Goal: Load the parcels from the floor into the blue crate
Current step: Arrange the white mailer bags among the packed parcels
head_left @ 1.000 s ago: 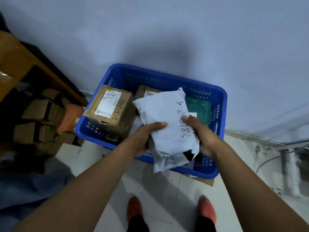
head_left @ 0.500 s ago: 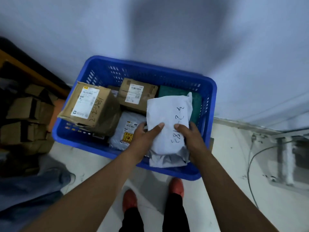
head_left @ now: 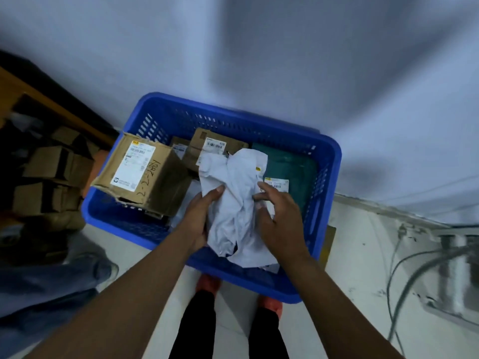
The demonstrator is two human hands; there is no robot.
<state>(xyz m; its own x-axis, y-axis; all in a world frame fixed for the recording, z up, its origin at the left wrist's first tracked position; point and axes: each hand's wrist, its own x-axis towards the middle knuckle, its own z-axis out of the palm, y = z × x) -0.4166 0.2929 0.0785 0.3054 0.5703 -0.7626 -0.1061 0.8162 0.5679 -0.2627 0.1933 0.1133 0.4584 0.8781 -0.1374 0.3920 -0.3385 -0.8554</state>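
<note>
The blue crate stands on the floor against the wall. A crumpled white poly-bag parcel lies in its near middle, reaching over the near rim. My left hand grips the bag's left edge. My right hand rests on its right side with fingers spread. A big cardboard box leans on the crate's left rim. A smaller labelled box and a green parcel lie behind the bag.
Stacked cardboard boxes sit left of the crate under a wooden desk. Blue cloth lies at lower left. Cables and a metal fitting are on the floor at right. My feet stand just before the crate.
The white bag has gone down into the crate and turned over, so its handwritten number no longer shows. My right hand has loosened from a grip to spread fingers.
</note>
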